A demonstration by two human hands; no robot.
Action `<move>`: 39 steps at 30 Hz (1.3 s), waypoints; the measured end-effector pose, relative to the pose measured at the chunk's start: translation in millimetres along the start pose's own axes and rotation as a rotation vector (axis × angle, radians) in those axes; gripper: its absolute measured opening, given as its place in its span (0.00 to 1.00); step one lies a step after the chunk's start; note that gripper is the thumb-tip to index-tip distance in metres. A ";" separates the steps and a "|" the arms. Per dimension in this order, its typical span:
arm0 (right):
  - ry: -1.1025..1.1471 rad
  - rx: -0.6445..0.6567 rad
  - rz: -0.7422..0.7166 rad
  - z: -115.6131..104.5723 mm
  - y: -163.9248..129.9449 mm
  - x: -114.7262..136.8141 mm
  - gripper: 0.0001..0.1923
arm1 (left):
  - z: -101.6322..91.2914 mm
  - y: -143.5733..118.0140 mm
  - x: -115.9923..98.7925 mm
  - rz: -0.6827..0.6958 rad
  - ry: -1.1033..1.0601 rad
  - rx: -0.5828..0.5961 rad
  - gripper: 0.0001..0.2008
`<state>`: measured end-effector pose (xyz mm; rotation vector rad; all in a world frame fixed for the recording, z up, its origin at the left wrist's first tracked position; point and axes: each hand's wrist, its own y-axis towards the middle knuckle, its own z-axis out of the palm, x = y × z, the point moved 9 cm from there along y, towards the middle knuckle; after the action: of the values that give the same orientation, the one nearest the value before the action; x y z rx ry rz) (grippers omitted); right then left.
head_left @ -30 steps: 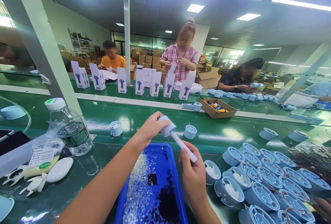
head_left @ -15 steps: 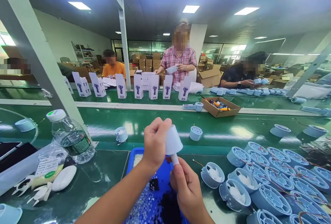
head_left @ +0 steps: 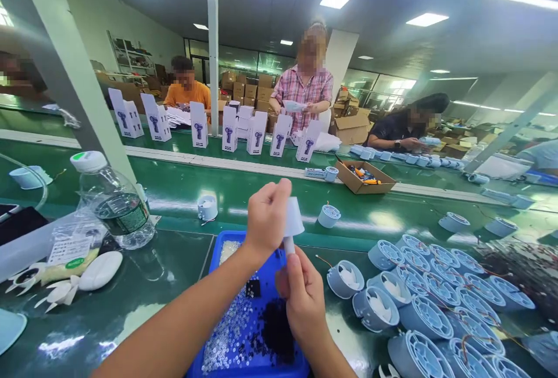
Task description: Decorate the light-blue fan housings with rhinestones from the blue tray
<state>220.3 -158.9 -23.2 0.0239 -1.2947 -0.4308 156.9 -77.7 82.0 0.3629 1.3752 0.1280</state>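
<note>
My left hand (head_left: 265, 221) grips a small white cone-shaped fan housing (head_left: 293, 220) above the blue tray (head_left: 204, 360). Just below it, my right hand (head_left: 300, 296) is closed around a white stick-like tool (head_left: 289, 245) whose tip meets the housing's narrow end. The tray under both hands holds several tiny clear and black parts (head_left: 244, 320). To the right lie several light blue round fan housings (head_left: 436, 308), some with white blades inside.
A water bottle (head_left: 114, 203), white fan blades (head_left: 56, 302) and a plastic bag lie at the left on the green bench. Two loose housings (head_left: 329, 215) sit on the belt ahead. Across it stand white product boxes (head_left: 255, 134), a cardboard box (head_left: 365, 179) and three seated or standing people.
The white tool swung from a slant to upright beneath the housing, and my right hand moved in under my left. My view shifted slightly.
</note>
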 end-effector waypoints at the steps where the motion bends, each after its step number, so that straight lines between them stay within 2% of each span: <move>1: 0.006 0.005 -0.009 0.2 -0.4 0.4 0.19 | 0.3 -0.3 -1.0 0.009 -0.006 0.003 0.24; 5: 0.047 0.001 -0.028 -0.8 -2.0 -0.1 0.18 | 5.9 -4.5 -5.1 -0.009 -0.047 0.046 0.23; 8: 0.071 -0.015 -0.030 -2.0 -3.3 -0.8 0.18 | 4.0 -10.3 -24.5 0.147 0.084 -0.005 0.24; 10: 0.065 -0.031 -0.031 -3.9 -3.7 -0.3 0.19 | 7.0 -12.9 -28.5 0.189 0.093 0.017 0.24; 14: 0.026 -0.053 0.001 -9.6 -1.3 -2.1 0.18 | 9.9 -10.0 -13.3 0.141 0.035 0.057 0.23; 17: -0.010 -0.092 0.019 -17.4 2.4 -4.1 0.18 | 15.1 -5.8 4.2 0.091 0.036 0.123 0.18; 19: -0.026 -0.135 0.027 -23.3 4.4 -5.1 0.17 | 22.7 -4.2 17.9 0.026 0.045 0.223 0.14; 21: -0.040 -0.161 0.034 -26.6 5.9 -5.9 0.17 | 31.9 -4.9 30.3 -0.050 0.044 0.351 0.15; 23: -0.069 -0.164 0.036 -26.8 6.9 -6.2 0.18 | 36.1 -5.5 35.2 -0.068 0.043 0.421 0.16; 27: -0.124 -0.198 0.014 -29.1 7.0 -3.5 0.21 | 37.7 -5.9 34.9 -0.040 0.045 0.458 0.16; 32: -0.162 -0.169 0.026 -27.2 8.8 -3.7 0.21 | 39.8 -4.9 44.5 -0.197 -0.065 0.528 0.18; 35: -0.176 -0.144 0.025 -24.6 9.7 -3.9 0.21 | 40.3 -3.2 46.1 -0.235 -0.133 0.557 0.19; 39: -0.196 -0.181 0.016 -27.6 9.2 -1.1 0.23 | 39.8 -3.4 52.4 -0.230 -0.106 0.518 0.19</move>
<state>248.5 -156.2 -29.6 -0.1845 -1.4423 -0.5451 205.6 -72.3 37.9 0.6276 1.3233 -0.4395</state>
